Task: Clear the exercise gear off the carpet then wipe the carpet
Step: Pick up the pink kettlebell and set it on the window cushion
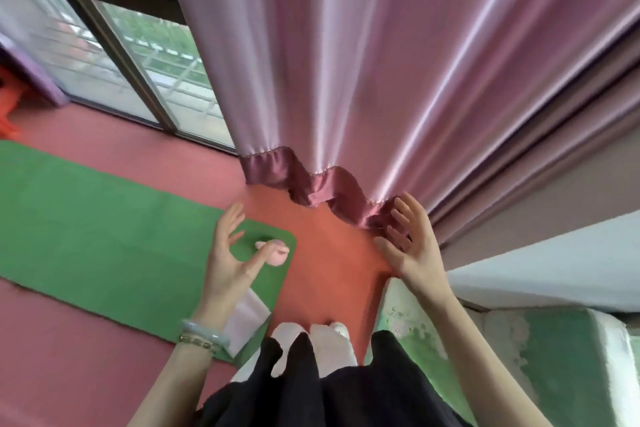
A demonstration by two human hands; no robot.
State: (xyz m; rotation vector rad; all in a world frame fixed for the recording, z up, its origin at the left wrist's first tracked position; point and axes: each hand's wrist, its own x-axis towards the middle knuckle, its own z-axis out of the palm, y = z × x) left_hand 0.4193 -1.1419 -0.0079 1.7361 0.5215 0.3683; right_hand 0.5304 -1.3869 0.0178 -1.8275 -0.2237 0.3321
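Observation:
A green exercise mat (104, 229) lies flat on the red carpet (329, 263), stretching from the left edge to the middle. A small pink object (277, 251), too blurred to name, rests on the mat's near right corner. My left hand (227, 263) hovers above that corner with fingers spread, holding nothing. My right hand (414, 246) is open too, fingers apart, close to the hem of the pink curtain (346, 80). A pale folded cloth (247, 319) lies on the mat's near edge, partly hidden by my left wrist.
A dark-framed glass door (138, 55) stands at the back left. A bed with green-and-white bedding (554, 350) fills the right side. A purple item (38, 80) and an orange one (8, 107) sit at the far left. My feet in pale socks (329, 347) stand on the carpet.

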